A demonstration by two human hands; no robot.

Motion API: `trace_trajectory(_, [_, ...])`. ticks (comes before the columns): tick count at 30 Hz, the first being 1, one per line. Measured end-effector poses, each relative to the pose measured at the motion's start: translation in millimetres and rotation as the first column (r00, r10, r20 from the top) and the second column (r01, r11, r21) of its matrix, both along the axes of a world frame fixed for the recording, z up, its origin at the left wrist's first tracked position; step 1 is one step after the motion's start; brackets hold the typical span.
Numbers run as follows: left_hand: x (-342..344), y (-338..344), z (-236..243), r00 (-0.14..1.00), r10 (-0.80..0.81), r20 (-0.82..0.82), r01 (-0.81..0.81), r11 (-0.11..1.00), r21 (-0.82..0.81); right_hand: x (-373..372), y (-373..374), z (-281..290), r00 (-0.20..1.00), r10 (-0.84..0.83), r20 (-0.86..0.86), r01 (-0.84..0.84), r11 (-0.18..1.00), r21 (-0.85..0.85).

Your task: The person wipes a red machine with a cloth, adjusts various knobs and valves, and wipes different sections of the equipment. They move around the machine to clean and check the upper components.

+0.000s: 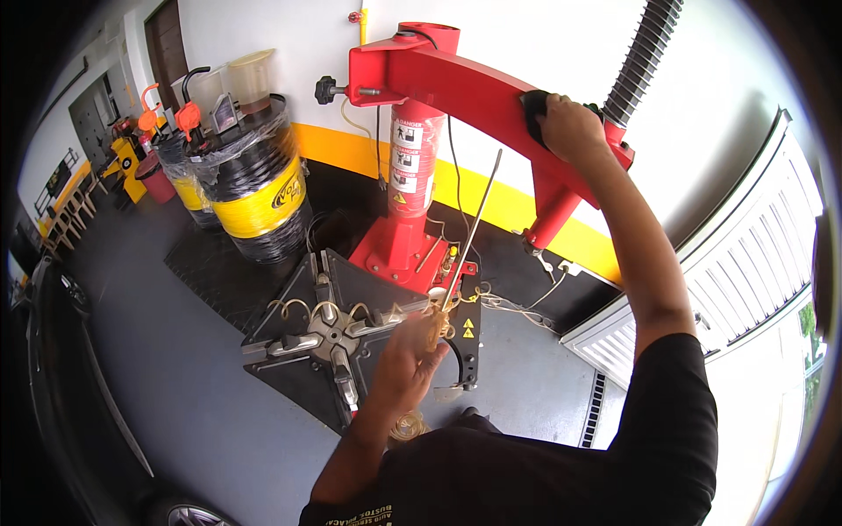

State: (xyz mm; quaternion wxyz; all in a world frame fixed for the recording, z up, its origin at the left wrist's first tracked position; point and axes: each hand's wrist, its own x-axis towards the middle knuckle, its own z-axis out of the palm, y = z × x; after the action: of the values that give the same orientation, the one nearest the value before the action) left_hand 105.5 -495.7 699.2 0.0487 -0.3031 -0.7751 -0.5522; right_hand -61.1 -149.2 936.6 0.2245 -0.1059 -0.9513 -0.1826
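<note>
My right hand [568, 130] reaches up to the red machine arm [474, 92]. Its fingers are closed around a bunched black cloth [533, 112], pressed against the arm's upper surface. Lower down, my left hand [405, 366] is smeared by motion above the right part of a black tyre-changer turntable [294, 307]. Close to its fingers is a tan, twisted item [437, 329], too blurred to name. A long thin metal rod [474, 223] rises at a slant beside that item. Whether my left hand grips either of them is unclear.
A red column [408, 188] carries the arm. Left of it stand plastic-wrapped black and yellow drums [259, 197] with pumps and clear jugs on top. Loose cables [517, 302] lie by the wall. A white louvred door [745, 263] is at right, a dark car [83, 394] at left.
</note>
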Motion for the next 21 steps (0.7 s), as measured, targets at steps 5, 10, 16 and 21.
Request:
trace_trajectory(5, [-10,7,-3,0.999,-0.027,0.047,0.027,1.000,0.000,6,17,7,0.997,0.022,0.078,-0.030,0.994,0.102])
trace_trajectory(10, [-28,14,-16,0.998,0.026,0.050,-0.027,0.999,0.023,-71,-7,29,0.969,0.043,0.242,-0.032,0.998,-0.048])
trace_trajectory(16, [-48,16,-21,0.984,0.122,0.130,-0.130,0.990,0.048,-201,-67,17,0.971,0.104,0.216,-0.084,0.991,-0.103])
trace_trajectory(21, [-53,22,-21,0.976,0.180,0.122,-0.189,0.979,0.071,-267,-89,21,0.951,0.156,0.268,-0.157,0.987,-0.017])
